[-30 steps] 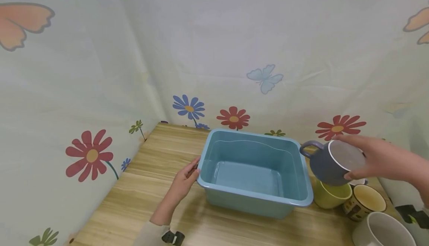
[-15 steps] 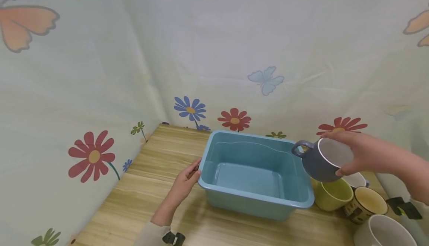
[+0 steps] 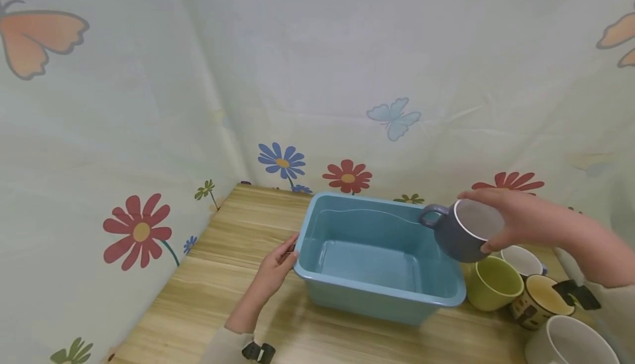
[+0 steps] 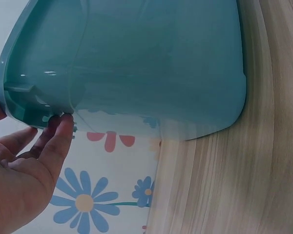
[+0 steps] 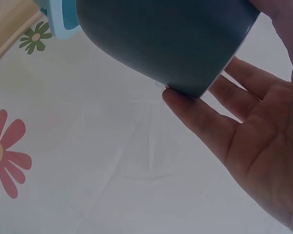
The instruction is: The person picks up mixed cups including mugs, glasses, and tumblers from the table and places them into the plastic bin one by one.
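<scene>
Mug, dark blue-grey with a pale inside, hangs tilted over the right end of the basin, its handle pointing towards the table's left edge and its mouth turned towards the right hand. It looks like glazed ceramic: probably fairly heavy for its size, stiff, somewhat slippery on the smooth outer wall and liable to chip if knocked on the rim. The handle seems the surest place to take hold; the rim gives a workable but less steady grip.

The right hand grasps it by the rim, thumb on the near side and fingers on the far side, so the body lies beyond the fingertips and the handle sits farthest from the palm. The left hand grips the basin's left end, its fingers curled under the rim. The basin, which looks like light plastic, stands by the table's far edge.

Along the table's right edge stand a lime-green cup just beside the basin, a white cup behind it, a patterned cream mug, and a large off-white mug nearest the person.
</scene>
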The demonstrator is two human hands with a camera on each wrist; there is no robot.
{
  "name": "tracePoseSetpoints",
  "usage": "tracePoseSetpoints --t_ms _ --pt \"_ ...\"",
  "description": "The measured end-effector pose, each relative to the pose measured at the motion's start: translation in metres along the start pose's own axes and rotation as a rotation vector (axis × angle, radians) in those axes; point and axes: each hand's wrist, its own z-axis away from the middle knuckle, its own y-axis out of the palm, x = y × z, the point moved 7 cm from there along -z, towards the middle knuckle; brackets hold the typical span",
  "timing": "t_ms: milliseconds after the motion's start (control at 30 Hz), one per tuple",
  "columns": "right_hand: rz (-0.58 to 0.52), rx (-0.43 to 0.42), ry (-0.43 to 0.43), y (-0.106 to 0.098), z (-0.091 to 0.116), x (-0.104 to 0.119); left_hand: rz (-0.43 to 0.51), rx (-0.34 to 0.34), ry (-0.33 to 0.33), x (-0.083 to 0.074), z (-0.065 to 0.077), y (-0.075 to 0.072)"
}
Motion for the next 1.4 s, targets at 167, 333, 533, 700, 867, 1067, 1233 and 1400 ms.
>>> tracePoseSetpoints --t_ms 167,333,533,700,867,1067,1233,1400 --pt "0.005 0.006 0.008 0.003 -0.006 0.003 -0.013 0.001 -0.001 0.002 0.001 0.0" --pt "0.01 -0.011 -0.027 0.005 -0.013 0.011 -0.004 -0.003 -0.006 0.003 -0.001 0.0" --pt "-0.008 0.009 -0.02 0.011 -0.022 0.019 0.001 0.004 0.011 -0.001 0.001 0.001" --pt "-0.05 0.032 -0.026 0.02 -0.03 0.026 0.012 0.011 0.006 -0.002 0.003 0.002" --pt "-0.061 0.055 -0.028 0.028 -0.04 0.031 0.019 0.003 0.007 -0.003 0.003 0.0" --pt "-0.082 0.088 -0.032 0.033 -0.05 0.037 0.035 0.006 0.014 -0.001 0.0 0.001" --pt "-0.094 0.124 -0.02 0.035 -0.058 0.039 0.034 0.008 0.007 -0.001 0.001 0.0" --pt "-0.091 0.139 -0.024 0.037 -0.065 0.042 0.037 0.017 0.004 0.0 0.002 0.0"
